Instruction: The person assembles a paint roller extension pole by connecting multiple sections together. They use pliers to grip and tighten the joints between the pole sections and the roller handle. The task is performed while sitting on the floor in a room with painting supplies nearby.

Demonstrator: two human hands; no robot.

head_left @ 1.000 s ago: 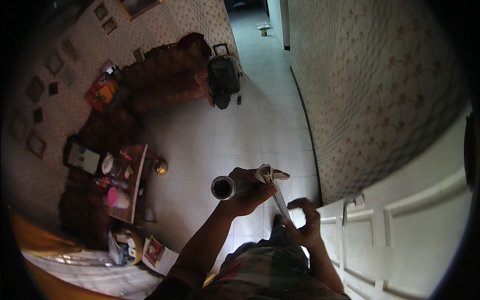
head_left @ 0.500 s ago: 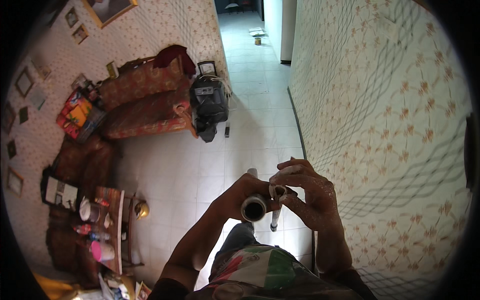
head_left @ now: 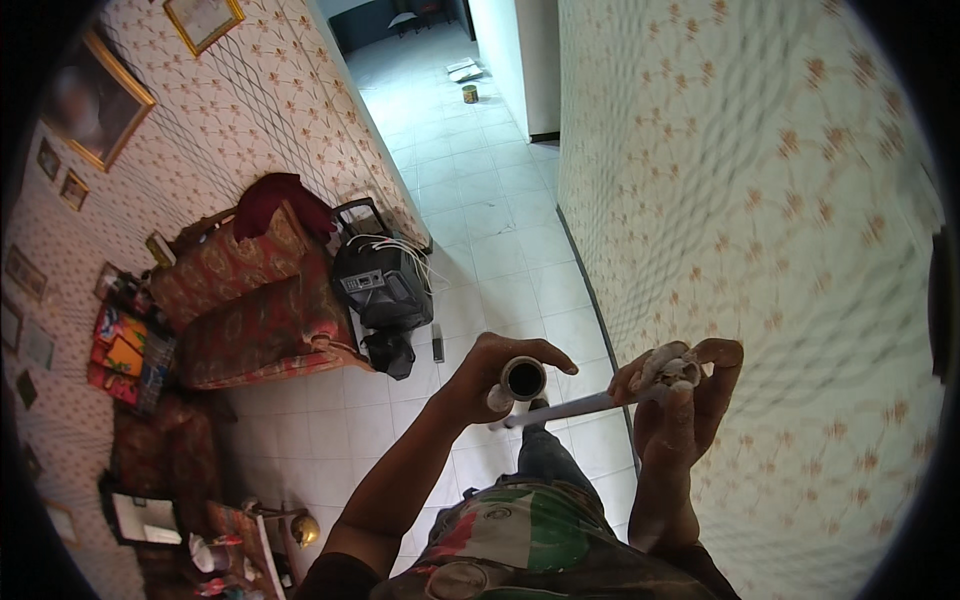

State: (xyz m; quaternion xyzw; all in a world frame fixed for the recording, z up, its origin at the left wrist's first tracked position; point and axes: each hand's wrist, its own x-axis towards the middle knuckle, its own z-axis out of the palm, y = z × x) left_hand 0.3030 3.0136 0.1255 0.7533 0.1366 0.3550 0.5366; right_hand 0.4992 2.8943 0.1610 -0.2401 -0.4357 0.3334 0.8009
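Observation:
My left hand (head_left: 478, 378) is wrapped round a wide, hollow metal-looking pipe (head_left: 525, 379), whose open, dark end faces up at me. Its index finger stretches out past the pipe's rim. To the right, my right hand (head_left: 676, 428), dusted with white, grips the upper end of a thinner grey pipe (head_left: 575, 407). That pipe slants down to the left, its far end passing below the wide pipe. At my right fingertips sits a whitish, rough ring-like end (head_left: 672, 372); whether it is part of the thin pipe I cannot tell.
A patterned wall (head_left: 760, 300) rises close on the right. To the left stand a red sofa (head_left: 250, 320), a black wheeled speaker (head_left: 380, 285) with a coiled white cable, and a wooden table (head_left: 240, 530). A small can (head_left: 470, 94) stands on the tiled floor (head_left: 500, 240) far ahead.
My hands have moved apart. The right hand went right and turned the thin pipe from near upright to a sideways slant. The wide pipe shifted slightly up, and the view has turned.

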